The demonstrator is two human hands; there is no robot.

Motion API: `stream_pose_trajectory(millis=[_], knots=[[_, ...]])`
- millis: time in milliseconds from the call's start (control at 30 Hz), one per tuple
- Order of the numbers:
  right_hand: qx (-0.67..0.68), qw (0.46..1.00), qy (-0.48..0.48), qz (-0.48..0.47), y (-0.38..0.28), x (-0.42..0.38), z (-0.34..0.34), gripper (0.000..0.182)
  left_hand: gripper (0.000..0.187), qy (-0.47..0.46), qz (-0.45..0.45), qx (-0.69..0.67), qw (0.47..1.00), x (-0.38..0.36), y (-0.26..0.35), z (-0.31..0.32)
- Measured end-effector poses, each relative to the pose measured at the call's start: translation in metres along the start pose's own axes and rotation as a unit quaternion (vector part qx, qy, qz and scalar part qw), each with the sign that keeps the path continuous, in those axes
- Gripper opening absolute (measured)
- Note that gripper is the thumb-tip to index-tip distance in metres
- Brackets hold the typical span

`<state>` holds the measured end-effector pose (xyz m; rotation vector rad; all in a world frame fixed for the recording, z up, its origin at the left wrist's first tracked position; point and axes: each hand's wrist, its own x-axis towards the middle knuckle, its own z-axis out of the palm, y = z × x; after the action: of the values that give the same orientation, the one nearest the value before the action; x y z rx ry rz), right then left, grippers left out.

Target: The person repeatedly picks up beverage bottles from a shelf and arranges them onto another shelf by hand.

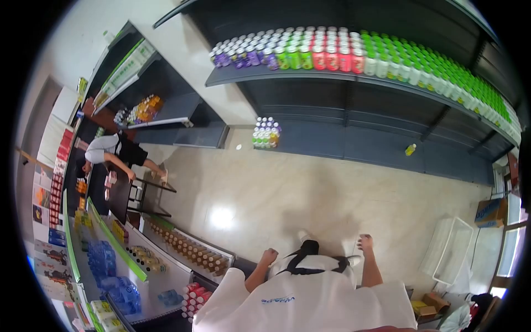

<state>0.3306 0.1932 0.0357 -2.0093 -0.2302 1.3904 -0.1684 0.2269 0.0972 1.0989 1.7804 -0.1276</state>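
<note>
My left hand (269, 256) hangs low in front of my white shirt, its fingers curled in, with nothing visible in it. On the other side of my body my right hand (365, 243) is held out over the floor, fingers loosely bent and apart, holding nothing. Neither hand touches a shelf. Rows of purple, green, red and white cans (332, 58) fill the long upper shelf (287, 76) ahead. Below them, a small block of cans (266, 134) stands at the left end of the lower shelf (315, 141), and a single yellow-green bottle (410, 150) stands farther right.
Another person (105, 149) bends over a dark table (119, 196) at the left. Shelves with bottles (191, 249) and water packs (102, 260) line the lower left. At the right are a white bin (451, 249) and a cardboard box (490, 212). Tiled floor (249, 188) lies ahead.
</note>
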Motion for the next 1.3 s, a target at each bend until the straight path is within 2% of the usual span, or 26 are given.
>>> stream_pose_trajectory(millis=[67,100,167,200,267,300,367,433,600,800,867,900,933,967,1000,1033,1067,1100,1133,1167,1267,1300], knots=[[-0.013,0.997,-0.064,0.038,-0.037,-0.004,0.07,0.04,0.04,0.075,0.057,-0.024,0.995,0.017,-0.015,-0.012],[0.004,0.994,-0.097,0.05,-0.056,-0.007,0.103,0.04,0.04,0.083,0.052,-0.04,0.994,0.017,-0.015,-0.019],[-0.019,0.99,-0.131,0.047,-0.096,-0.014,0.161,0.038,0.044,0.072,-0.046,-0.154,0.984,0.01,-0.011,-0.041],[-0.09,0.981,-0.173,0.007,-0.114,-0.016,0.186,0.036,0.044,0.08,-0.05,-0.167,0.982,0.007,-0.009,-0.046],[-0.194,0.95,-0.233,-0.071,-0.136,-0.005,0.232,0.03,0.047,0.083,-0.145,-0.424,0.89,0.007,-0.012,-0.052],[-0.2,0.946,-0.244,-0.072,-0.143,0.006,0.247,0.03,0.049,0.063,-0.118,-0.457,0.879,0.007,-0.017,-0.054],[-0.25,0.925,-0.255,-0.133,-0.16,0.027,0.275,0.028,0.045,0.083,-0.115,-0.478,0.867,0.01,-0.022,-0.057],[-0.241,0.931,-0.237,-0.14,-0.173,0.041,0.29,0.027,0.047,0.098,-0.116,-0.497,0.854,0.014,-0.025,-0.061],[-0.279,0.945,-0.147,-0.086,-0.189,0.087,0.312,0.024,0.045,0.123,-0.161,-0.497,0.844,0.04,-0.014,-0.102],[-0.177,0.981,-0.065,-0.042,-0.245,0.12,0.375,0.02,0.044,0.137,-0.153,-0.453,0.867,0.106,0.033,-0.207],[-0.168,0.958,-0.102,-0.21,-0.237,0.187,0.415,0.02,0.041,0.134,-0.096,-0.4,0.901,0.138,0.056,-0.254],[-0.176,0.948,-0.08,-0.252,-0.28,0.165,0.435,0.023,0.039,0.152,-0.055,-0.369,0.915,0.162,0.072,-0.278],[-0.208,0.909,-0.059,-0.355,-0.291,0.194,0.461,0.024,0.038,0.167,-0.009,-0.353,0.921,0.178,0.094,-0.305],[-0.193,0.894,-0.071,-0.397,-0.368,0.135,0.469,0.026,0.036,0.173,0.029,-0.308,0.935,0.204,0.111,-0.333],[-0.172,0.818,0.01,-0.548,-0.397,0.141,0.491,0.035,0.033,0.231,0.116,-0.226,0.939,0.246,0.112,-0.351],[-0.173,0.82,0.022,-0.546,-0.465,0.092,0.494,0.044,0.032,0.27,0.179,-0.164,0.932,0.269,0.132,-0.374],[-0.102,0.828,0.056,-0.548,-0.523,0.047,0.5,0.048,0.03,0.28,0.198,-0.174,0.923,0.272,0.168,-0.399],[-0.071,0.832,0.07,-0.546,-0.571,0.011,0.499,0.049,0.026,0.266,0.27,-0.225,0.898,0.263,0.216,-0.425],[-0.04,0.832,0.084,-0.547,-0.613,-0.017,0.497,0.049,0.023,0.268,0.303,-0.227,0.886,0.273,0.249,-0.441],[-0.026,0.803,0.124,-0.583,-0.648,-0.035,0.497,0.049,0.022,0.263,0.301,-0.204,0.894,0.259,0.297,-0.461],[-0.12,0.803,0.156,-0.563,-0.728,-0.072,0.49,0.061,0.019,0.22,0.348,-0.189,0.891,0.251,0.404,-0.488],[-0.14,0.8,0.164,-0.56,-0.746,-0.076,0.491,0.067,0.018,0.224,0.421,-0.168,0.863,0.257,0.431,-0.491]])
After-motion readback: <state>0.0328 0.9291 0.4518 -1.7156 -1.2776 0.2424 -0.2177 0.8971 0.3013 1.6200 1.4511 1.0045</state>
